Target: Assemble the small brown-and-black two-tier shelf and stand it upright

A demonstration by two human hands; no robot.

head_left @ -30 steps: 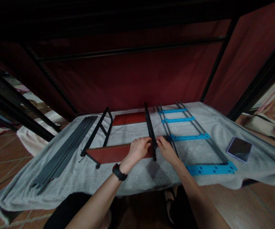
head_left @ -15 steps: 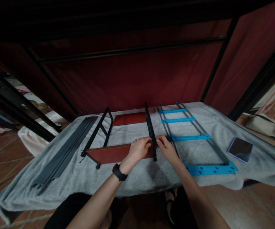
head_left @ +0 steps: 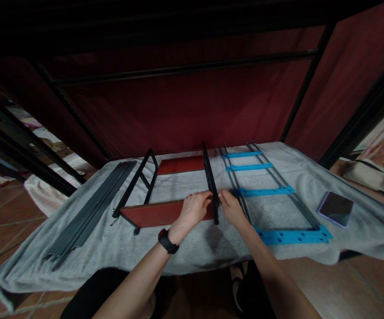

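A small rack lies on a grey blanket, with two black metal side frames [head_left: 209, 170] joined by two red-brown boards [head_left: 155, 215]. At the right end of the nearer board is my left hand [head_left: 193, 209], fingers curled and thumb and forefinger close together against the black frame. Across the same frame, on its outer side, my right hand [head_left: 232, 208] pinches at the joint; whatever is between its fingertips is too small or hidden to make out. A black watch [head_left: 167, 241] is on my left wrist.
Several grey rods [head_left: 94, 210] lie bundled at the left. To the right are blue perforated crosspieces [head_left: 295, 235] with thin grey rods, and a phone [head_left: 336, 208]. The grey blanket [head_left: 192, 254] covers a low surface. A dark red cloth [head_left: 185, 110] hangs behind black metal bars.
Both hands stay at the same joint of the rack. My right hand has shifted very slightly, its fingers still against the frame; the other things have not moved.
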